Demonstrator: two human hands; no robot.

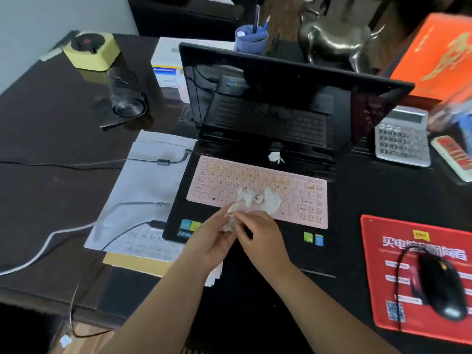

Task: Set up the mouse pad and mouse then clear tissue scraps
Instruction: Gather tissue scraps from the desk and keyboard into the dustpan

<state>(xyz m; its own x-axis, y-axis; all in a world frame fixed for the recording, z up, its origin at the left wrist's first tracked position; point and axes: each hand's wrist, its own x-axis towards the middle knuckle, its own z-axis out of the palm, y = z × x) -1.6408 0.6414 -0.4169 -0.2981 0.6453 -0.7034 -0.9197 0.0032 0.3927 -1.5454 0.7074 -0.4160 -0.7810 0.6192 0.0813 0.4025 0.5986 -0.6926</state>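
A red mouse pad (pixel 388 272) lies at the right of the desk with a black corded mouse (pixel 441 287) on it. White tissue scraps (pixel 258 199) lie on the laptop's pink keyboard cover (pixel 301 198), and a small scrap (pixel 275 157) sits near the hinge. Over the palm rest, my left hand (pixel 212 238) cups a crumpled tissue wad (pixel 231 223). My right hand (pixel 260 236) pinches at that same wad from the right.
The open black laptop (pixel 281 98) fills the middle. Papers (pixel 145 190) and cables lie left of it, with a black cylinder (pixel 126 93) and yellow box (pixel 92 51) behind. A calculator (pixel 402 139), orange box (pixel 439 54) and pen cup (pixel 251 38) stand right and back.
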